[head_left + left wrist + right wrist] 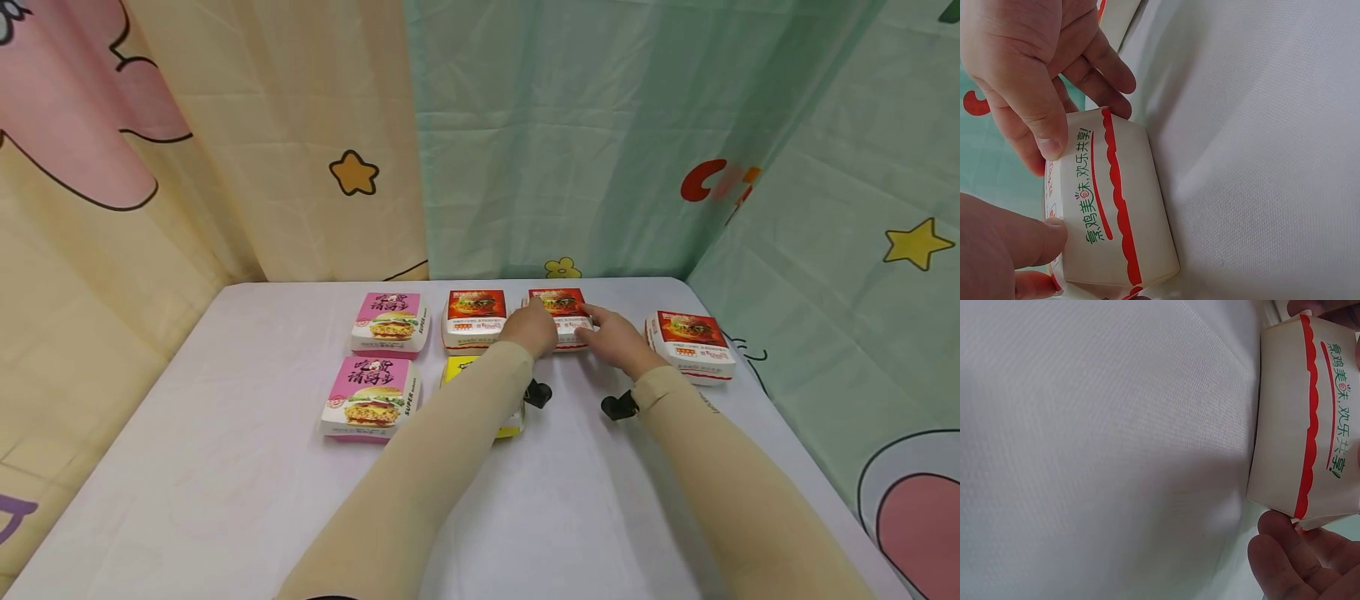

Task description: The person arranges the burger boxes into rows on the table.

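Note:
Both hands are at a red-and-white burger box (558,302) in the back row on the table. My left hand (534,327) grips its left end, the thumb on the top front edge, as the left wrist view shows. At the opposite end my right hand (617,339) holds the box, its thumb on the top edge and its fingers (1275,565) along the side. In the right wrist view the carton's white front wall shows green lettering and a red scalloped band. Just left of my left hand stands another red-and-white burger box (476,307).
Two pink burger boxes (390,321) stand one behind the other on the left. A yellow burger box (459,365) is mostly hidden under my left sleeve. Farther right sits a red-topped burger box (693,350). Curtains (615,167) surround the white table (195,467).

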`<state>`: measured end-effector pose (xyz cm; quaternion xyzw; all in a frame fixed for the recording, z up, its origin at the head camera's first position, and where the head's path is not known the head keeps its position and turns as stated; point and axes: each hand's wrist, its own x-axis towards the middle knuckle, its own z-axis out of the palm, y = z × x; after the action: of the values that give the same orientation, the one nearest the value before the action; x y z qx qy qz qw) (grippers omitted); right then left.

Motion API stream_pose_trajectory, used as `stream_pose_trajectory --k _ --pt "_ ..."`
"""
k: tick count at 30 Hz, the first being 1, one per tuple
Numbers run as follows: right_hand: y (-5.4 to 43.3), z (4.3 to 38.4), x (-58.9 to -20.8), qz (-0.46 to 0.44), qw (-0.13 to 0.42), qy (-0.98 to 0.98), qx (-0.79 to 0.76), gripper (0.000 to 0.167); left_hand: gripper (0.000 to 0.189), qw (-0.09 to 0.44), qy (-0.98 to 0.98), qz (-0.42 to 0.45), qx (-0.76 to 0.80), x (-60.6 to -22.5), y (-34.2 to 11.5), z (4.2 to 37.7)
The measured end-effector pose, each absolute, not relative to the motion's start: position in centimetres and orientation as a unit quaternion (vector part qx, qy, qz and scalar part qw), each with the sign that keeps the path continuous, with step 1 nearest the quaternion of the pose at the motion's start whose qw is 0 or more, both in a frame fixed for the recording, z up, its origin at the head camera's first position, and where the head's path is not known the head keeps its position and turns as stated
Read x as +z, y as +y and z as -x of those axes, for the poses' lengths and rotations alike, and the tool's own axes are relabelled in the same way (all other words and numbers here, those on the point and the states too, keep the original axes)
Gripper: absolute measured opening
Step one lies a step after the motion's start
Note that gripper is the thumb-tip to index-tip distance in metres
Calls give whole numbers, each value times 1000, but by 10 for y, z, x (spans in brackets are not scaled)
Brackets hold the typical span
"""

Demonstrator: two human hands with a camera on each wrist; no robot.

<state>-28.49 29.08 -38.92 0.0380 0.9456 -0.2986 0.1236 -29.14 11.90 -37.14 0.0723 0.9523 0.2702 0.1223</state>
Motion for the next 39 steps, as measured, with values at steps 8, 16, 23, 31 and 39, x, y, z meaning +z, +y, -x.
stream_pose_trajectory --k 8,16,23,31,39 --pt "289 284 -389 -40 123 945 -299 70 64 123 954 -77 261 -374 119 295" --pt "291 285 -392 -29 114 946 -302 70 65 127 950 -68 278 -374 119 294" --pt "292 286 -393 -32 118 945 -305 70 65 118 951 -71 275 -372 118 289" --pt "291 285 -392 -27 116 947 -297 70 63 111 953 -73 271 -371 118 288" --pt "290 283 -391 -31 112 949 -293 70 60 112 953 -71 272 -370 117 286"
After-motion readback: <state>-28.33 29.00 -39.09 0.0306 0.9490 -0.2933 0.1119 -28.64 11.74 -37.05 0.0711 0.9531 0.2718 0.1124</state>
